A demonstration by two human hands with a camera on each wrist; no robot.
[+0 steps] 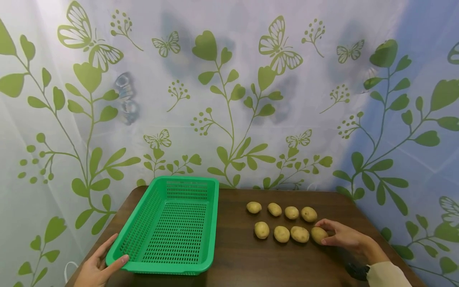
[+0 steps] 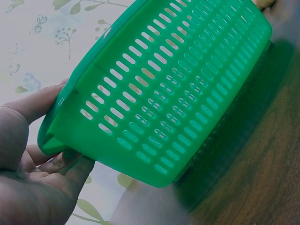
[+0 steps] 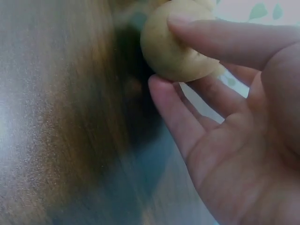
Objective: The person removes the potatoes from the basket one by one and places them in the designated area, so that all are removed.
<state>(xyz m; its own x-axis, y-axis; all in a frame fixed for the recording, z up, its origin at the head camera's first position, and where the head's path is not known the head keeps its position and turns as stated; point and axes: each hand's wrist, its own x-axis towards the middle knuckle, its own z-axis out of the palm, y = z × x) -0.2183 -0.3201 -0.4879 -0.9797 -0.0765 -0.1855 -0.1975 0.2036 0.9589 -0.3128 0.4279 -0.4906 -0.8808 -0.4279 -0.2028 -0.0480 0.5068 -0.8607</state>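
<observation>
A green plastic basket (image 1: 172, 266) with slotted walls stands on the left of the table. My left hand (image 1: 97, 263) holds its near left corner, and the left wrist view shows the thumb over the rim and the other fingers beneath it. At the right end of the front row of potatoes, my right hand (image 1: 342, 237) grips a potato (image 1: 318, 235) between thumb and fingers. In the right wrist view the thumb lies across this potato (image 3: 164, 44), close over the wood. Beside it sits another potato (image 1: 299, 234).
Several more potatoes (image 1: 281, 234) lie in two rows on the dark wooden table (image 1: 244, 263), right of the basket. A curtain (image 1: 229, 99) with green leaves and butterflies hangs behind the table. A dark wrist strap (image 1: 356, 272) shows at my right sleeve (image 1: 387, 275).
</observation>
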